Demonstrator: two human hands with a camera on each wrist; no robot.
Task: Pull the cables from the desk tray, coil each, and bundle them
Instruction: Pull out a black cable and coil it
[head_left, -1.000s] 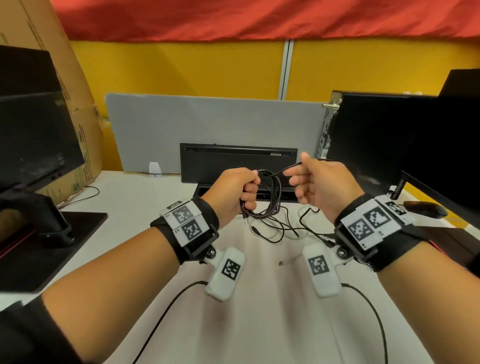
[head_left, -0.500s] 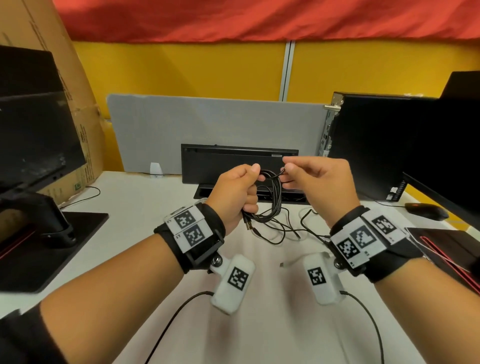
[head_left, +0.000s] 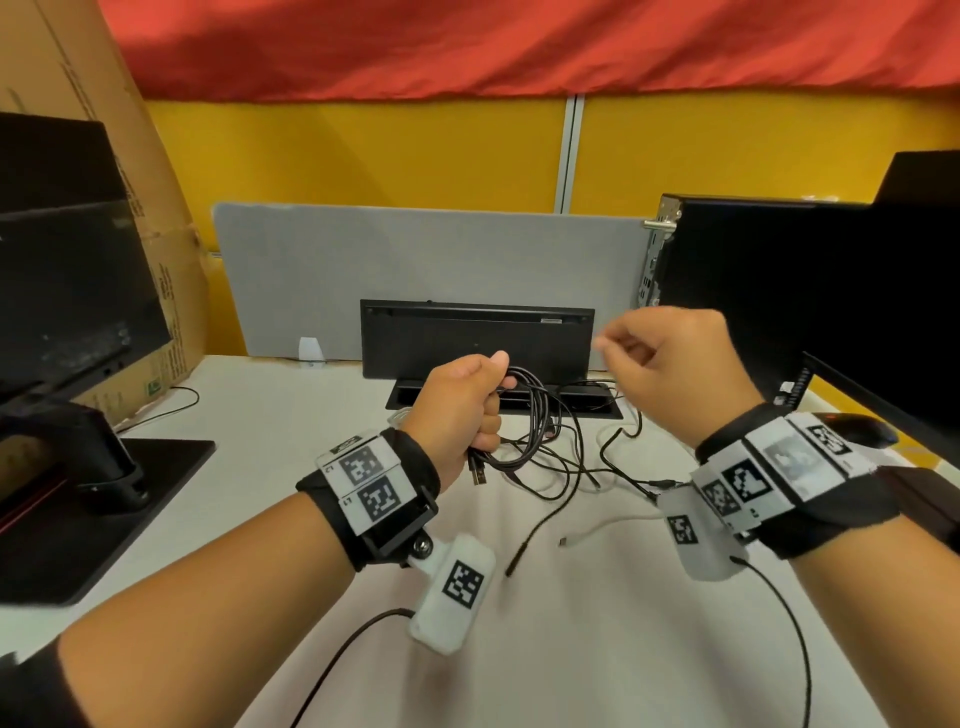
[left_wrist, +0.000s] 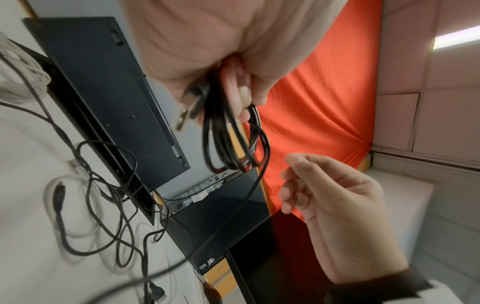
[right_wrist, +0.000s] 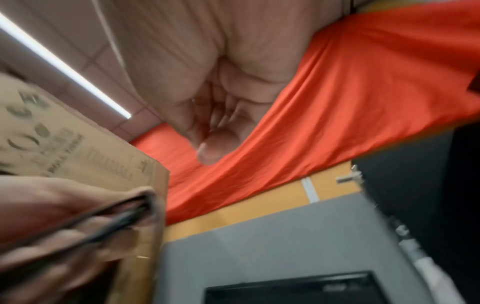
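**One cable coiled in my left hand, the rest loose on the worktop**

My left hand (head_left: 462, 402) sits at the centre of the head view with its fingers curled tight round the black coil (head_left: 524, 415). My right hand (head_left: 670, 364), to the right of centre, has loosely curled fingers and holds nothing; it is near the coil but not touching it.

The coil hangs as a long oval, its long axis roughly upright in the head view. A USB plug (head_left: 478, 473) points down from under my fist, and one strand trails off lower right to the worktop (head_left: 571, 623).

I judge this first cable nearly wound, its tail end not yet gathered. Below the hands, loose black cables (head_left: 587, 467) and a white cable (head_left: 602, 527) sprawl uncoiled in front of the desk tray (head_left: 597, 408), so coiling those and bundling are left.
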